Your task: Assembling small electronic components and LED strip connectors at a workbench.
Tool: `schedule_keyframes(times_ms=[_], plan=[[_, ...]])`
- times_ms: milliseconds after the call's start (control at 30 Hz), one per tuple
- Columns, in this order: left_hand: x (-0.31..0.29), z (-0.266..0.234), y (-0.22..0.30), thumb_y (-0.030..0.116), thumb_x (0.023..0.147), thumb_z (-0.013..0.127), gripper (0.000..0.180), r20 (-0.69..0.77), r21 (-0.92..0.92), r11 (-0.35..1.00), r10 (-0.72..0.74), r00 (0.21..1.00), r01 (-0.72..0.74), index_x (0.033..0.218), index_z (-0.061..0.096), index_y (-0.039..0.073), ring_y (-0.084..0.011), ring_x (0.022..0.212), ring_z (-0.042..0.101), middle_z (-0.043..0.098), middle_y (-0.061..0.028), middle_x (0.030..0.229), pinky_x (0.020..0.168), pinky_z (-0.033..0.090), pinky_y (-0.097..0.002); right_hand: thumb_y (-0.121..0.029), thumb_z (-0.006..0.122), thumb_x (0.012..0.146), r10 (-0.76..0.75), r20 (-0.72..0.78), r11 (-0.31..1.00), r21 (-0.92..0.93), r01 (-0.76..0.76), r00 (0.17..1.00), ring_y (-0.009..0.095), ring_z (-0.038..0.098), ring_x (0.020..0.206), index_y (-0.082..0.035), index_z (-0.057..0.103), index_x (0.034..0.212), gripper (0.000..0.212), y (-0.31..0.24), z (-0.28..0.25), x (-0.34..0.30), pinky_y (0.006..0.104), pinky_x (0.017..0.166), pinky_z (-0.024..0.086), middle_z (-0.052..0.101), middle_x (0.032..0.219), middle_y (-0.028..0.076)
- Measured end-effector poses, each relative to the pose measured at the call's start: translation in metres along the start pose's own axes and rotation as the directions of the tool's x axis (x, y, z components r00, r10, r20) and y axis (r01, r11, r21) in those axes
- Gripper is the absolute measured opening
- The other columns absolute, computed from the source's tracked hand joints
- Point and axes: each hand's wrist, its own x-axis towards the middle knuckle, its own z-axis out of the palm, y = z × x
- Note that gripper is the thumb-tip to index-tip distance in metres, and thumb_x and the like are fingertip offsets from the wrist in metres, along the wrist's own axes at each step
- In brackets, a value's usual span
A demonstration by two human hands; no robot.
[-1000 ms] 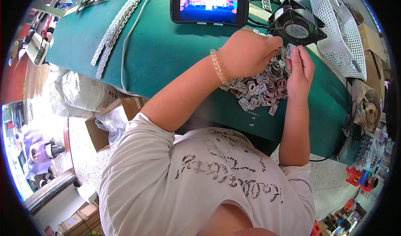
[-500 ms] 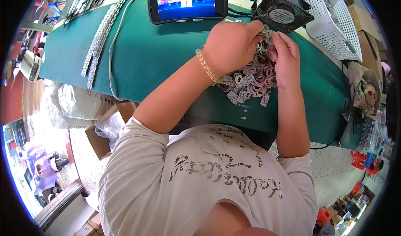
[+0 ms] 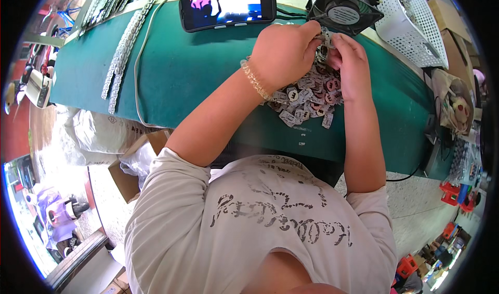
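Above a loose pile of small flat silvery metal pieces [image 3: 305, 97], my two hands come close together over the green table. A short linked strip of the same silvery pieces [image 3: 326, 37] sits between my fingertips. My left hand [image 3: 285, 54] is closed, thumb and forefinger pinching the strip's left side. My right hand [image 3: 354, 65] is closed on the strip from the other side with thumb and fingertips. Part of the strip hangs down between the hands, and my fingers hide its full length. Some pieces in the pile have round reddish or pale faces.
A black phone [image 3: 228, 8] with a lit screen stands behind my left hand. Beside it are a black fan [image 3: 343, 10] and a white perforated basket [image 3: 410, 34]. Finished-looking silvery strips [image 3: 125, 55] lie at the left, near a pale cable [image 3: 139, 65] crossing the green table [image 3: 197, 81].
The view has shifted slightly, and the phone's picture is different. Both hands stay together on the strip, with only small finger movement.
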Motion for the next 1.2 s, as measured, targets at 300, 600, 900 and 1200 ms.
schedule_keyframes(times_ms=[300, 600, 900, 1200], plan=[[0.004, 0.005, -0.001, 0.015, 0.083, 0.061, 0.012, -0.019, 0.016, 1.000, 0.000, 1.000, 0.000, 0.088, 0.057, 0.006, -0.0358, 0.058, 0.056, 0.057, -0.0144, 0.061, 0.051, 0.042, -0.0428, -0.019, 0.057, 0.088, 0.039, -0.055, 0.998, 0.045, -0.036, 0.998, 0.003, 0.040, 0.055, -0.004, 0.063, 0.083, 0.016, -0.005, -0.002, 0.009, 0.0206, 0.049, 0.029, 0.049, 0.067, -0.005], [0.004, 0.005, 0.001, 0.017, 0.083, 0.062, 0.014, 0.008, 0.049, 0.997, -0.058, 0.998, 0.057, 0.090, 0.057, 0.005, -0.0360, 0.064, 0.059, 0.060, -0.0154, 0.067, 0.055, 0.044, -0.0419, -0.020, 0.054, 0.091, 0.105, -0.055, 0.993, 0.056, -0.102, 0.993, 0.004, 0.036, 0.053, -0.008, 0.057, 0.074, 0.020, -0.012, 0.004, 0.006, 0.0203, 0.049, 0.028, 0.041, 0.060, -0.006], [0.005, 0.004, -0.002, 0.016, 0.084, 0.060, 0.013, 0.032, 0.017, 1.000, -0.012, 0.999, 0.011, 0.090, 0.057, 0.006, -0.0373, 0.064, 0.058, 0.059, -0.0166, 0.067, 0.055, 0.044, -0.0424, -0.018, 0.055, 0.090, 0.047, -0.034, 0.998, 0.040, -0.046, 0.998, 0.004, 0.035, 0.053, -0.008, 0.054, 0.071, 0.022, -0.007, 0.004, 0.005, 0.0214, 0.048, 0.027, 0.040, 0.060, -0.007], [0.004, -0.001, -0.004, 0.010, 0.083, 0.061, 0.014, 0.010, -0.103, 0.994, 0.044, 0.999, -0.042, 0.093, 0.057, 0.002, -0.0351, 0.067, 0.056, 0.058, -0.0161, 0.074, 0.059, 0.045, -0.0382, -0.019, 0.054, 0.092, -0.091, 0.011, 0.994, -0.061, 0.091, 0.996, 0.003, 0.032, 0.055, -0.007, 0.048, 0.070, 0.026, 0.000, 0.000, 0.005, 0.0217, 0.049, 0.024, 0.036, 0.061, -0.008]])
